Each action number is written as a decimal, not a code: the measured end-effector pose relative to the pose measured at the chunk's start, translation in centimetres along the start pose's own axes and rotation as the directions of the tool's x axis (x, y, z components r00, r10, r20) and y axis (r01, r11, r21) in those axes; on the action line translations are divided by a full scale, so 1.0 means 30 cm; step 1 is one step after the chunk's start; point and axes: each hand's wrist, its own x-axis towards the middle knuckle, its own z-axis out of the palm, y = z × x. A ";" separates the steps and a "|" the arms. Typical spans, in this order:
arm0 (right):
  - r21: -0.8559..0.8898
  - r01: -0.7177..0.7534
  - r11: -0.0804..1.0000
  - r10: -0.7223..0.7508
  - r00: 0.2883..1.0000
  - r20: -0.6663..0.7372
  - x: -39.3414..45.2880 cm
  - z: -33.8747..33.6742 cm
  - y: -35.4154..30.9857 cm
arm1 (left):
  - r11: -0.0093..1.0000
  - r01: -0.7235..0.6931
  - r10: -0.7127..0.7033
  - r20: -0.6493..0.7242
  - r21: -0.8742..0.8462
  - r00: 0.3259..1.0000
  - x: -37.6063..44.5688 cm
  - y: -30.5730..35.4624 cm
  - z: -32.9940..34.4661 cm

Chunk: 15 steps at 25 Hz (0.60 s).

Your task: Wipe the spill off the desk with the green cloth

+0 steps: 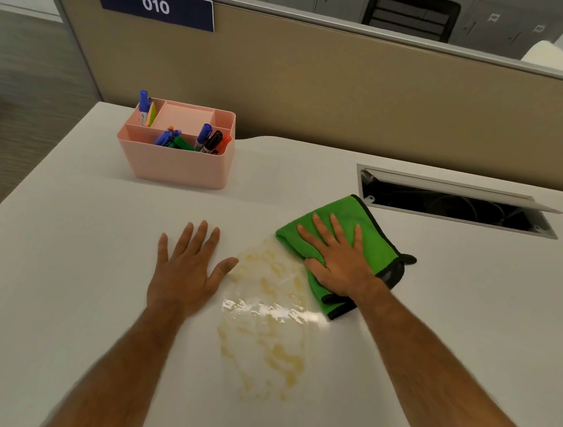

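Observation:
A yellowish, smeared spill spreads over the middle of the white desk, with a shiny wet band across it. The folded green cloth with black trim lies at the spill's upper right edge. My right hand presses flat on the cloth, fingers spread, thumb hooked over its near edge. My left hand rests flat on the bare desk just left of the spill, fingers apart, holding nothing.
A pink desk organizer with several markers stands at the back left. An open cable hatch with a raised lid sits at the back right, just beyond the cloth. A beige partition closes the desk's far side.

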 end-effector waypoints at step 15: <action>0.009 -0.047 0.999 0.047 0.999 -0.006 -0.323 0.072 -0.151 | 0.999 -0.052 0.052 0.001 0.010 0.999 -0.123 -0.027 -0.008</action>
